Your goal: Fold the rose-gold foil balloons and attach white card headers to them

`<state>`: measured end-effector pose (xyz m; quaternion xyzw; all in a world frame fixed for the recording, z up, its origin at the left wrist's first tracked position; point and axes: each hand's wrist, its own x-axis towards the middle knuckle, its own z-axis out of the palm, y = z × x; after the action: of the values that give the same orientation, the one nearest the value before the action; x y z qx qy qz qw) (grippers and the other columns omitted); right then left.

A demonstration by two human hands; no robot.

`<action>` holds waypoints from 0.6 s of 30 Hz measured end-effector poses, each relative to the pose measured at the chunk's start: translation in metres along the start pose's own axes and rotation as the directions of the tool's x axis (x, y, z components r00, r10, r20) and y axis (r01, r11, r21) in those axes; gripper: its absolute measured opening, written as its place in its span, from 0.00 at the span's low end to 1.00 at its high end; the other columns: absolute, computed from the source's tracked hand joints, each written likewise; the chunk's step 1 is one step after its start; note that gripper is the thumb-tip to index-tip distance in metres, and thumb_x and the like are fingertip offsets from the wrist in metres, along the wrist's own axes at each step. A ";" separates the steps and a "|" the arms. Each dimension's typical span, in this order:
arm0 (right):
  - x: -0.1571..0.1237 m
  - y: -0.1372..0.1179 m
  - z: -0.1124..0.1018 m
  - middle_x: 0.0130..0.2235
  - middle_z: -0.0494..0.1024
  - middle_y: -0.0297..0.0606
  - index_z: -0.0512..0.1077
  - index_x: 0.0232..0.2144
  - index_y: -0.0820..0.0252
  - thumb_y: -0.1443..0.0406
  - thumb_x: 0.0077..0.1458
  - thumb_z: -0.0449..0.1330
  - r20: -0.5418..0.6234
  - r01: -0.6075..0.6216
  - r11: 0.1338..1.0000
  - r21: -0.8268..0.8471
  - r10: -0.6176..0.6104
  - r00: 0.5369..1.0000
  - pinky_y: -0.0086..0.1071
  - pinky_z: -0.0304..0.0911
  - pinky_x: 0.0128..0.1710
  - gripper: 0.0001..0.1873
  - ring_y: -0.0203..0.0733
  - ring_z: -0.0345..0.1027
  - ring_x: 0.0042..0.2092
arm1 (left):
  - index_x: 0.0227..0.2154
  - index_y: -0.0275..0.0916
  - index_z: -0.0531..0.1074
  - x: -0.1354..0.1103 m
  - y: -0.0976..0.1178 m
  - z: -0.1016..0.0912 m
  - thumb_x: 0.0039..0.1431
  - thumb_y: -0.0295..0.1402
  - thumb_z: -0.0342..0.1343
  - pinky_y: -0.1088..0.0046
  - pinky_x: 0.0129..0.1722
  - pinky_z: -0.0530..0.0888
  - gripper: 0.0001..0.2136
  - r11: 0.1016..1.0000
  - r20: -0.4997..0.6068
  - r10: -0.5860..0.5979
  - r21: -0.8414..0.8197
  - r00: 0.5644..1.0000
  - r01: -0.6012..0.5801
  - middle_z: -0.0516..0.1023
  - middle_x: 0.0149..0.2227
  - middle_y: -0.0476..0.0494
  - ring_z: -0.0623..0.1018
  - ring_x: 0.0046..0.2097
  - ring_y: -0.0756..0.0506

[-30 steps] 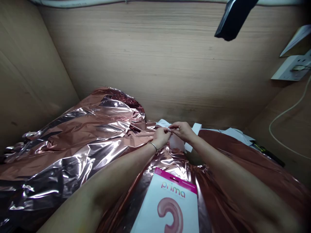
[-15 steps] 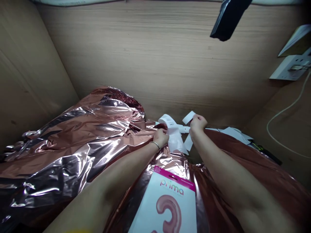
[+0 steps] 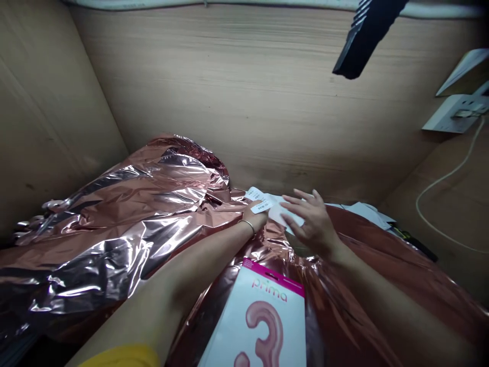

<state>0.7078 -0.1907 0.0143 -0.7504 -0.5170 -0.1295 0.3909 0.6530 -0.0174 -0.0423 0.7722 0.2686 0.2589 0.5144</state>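
A strip of white barcode labels [image 3: 263, 205] lies across the fingers of my left hand [image 3: 255, 219], which is closed on it; the strip partly hides those fingertips. My right hand [image 3: 315, 224] is open, its fingers spread over the right part of the white paper. Whether its fingertips touch the paper I cannot tell. Below the hands is a white package [image 3: 263, 321] with a pink top band, the word "prima" and a picture of a balloon shaped like a 3. Shiny rose-gold foil [image 3: 153, 204] is heaped under and around my left forearm.
A wooden panel [image 3: 244, 107] rises behind the foil. White papers [image 3: 364, 214] lie at the right, by a dark tool [image 3: 418, 246]. A power strip [image 3: 454, 114] with a white cable [image 3: 445, 176] is on the right wall. A black piece [image 3: 367, 41] hangs from above.
My right hand has gone from pinching a white strip to spread fingers, and has moved lower. The label strip, upright before, now lies folded over my left hand.
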 end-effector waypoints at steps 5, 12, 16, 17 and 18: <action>-0.005 0.085 -0.013 0.35 0.78 0.41 0.74 0.34 0.63 0.62 0.59 0.59 -0.169 -0.611 0.788 0.068 0.613 0.772 0.41 0.69 0.40 0.09 0.44 0.72 0.38 | 0.50 0.38 0.69 0.009 0.024 0.000 0.66 0.36 0.52 0.55 0.53 0.70 0.13 0.973 0.104 0.152 0.161 0.983 -0.168 0.70 0.54 0.39 0.72 0.53 0.42; 0.019 0.140 0.027 0.42 0.74 0.39 0.71 0.44 0.63 0.60 0.62 0.58 -0.001 -0.805 0.576 0.142 0.814 0.582 0.36 0.71 0.37 0.13 0.38 0.71 0.38 | 0.48 0.36 0.72 -0.026 0.016 0.007 0.55 0.32 0.63 0.44 0.63 0.50 0.18 0.858 0.509 0.116 0.380 0.853 -0.344 0.67 0.59 0.36 0.62 0.63 0.35; 0.034 0.142 0.036 0.46 0.73 0.41 0.71 0.45 0.62 0.61 0.61 0.59 -0.030 -0.813 0.540 0.220 0.836 0.547 0.40 0.70 0.42 0.12 0.41 0.70 0.43 | 0.48 0.37 0.72 -0.028 0.010 0.008 0.53 0.29 0.64 0.45 0.64 0.48 0.18 0.829 0.534 0.099 0.422 0.840 -0.366 0.67 0.59 0.37 0.61 0.63 0.35; 0.036 0.142 0.033 0.47 0.73 0.41 0.71 0.45 0.62 0.61 0.61 0.59 -0.045 -0.801 0.543 0.252 0.834 0.550 0.40 0.69 0.43 0.13 0.42 0.70 0.44 | 0.46 0.37 0.73 -0.026 0.010 0.009 0.56 0.30 0.62 0.46 0.63 0.52 0.15 0.832 0.531 0.097 0.421 0.842 -0.362 0.69 0.57 0.38 0.64 0.61 0.37; 0.037 0.142 0.029 0.47 0.73 0.40 0.71 0.45 0.63 0.61 0.61 0.59 -0.059 -0.785 0.548 0.290 0.828 0.557 0.40 0.70 0.43 0.13 0.43 0.70 0.44 | 0.45 0.36 0.73 -0.022 0.010 0.010 0.59 0.32 0.60 0.48 0.61 0.57 0.12 0.839 0.524 0.096 0.416 0.847 -0.352 0.71 0.55 0.39 0.67 0.59 0.39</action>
<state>0.8427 -0.1672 -0.0471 -0.8373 -0.0843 0.0558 0.5374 0.6449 -0.0423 -0.0387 0.9441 0.0937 0.0405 0.3134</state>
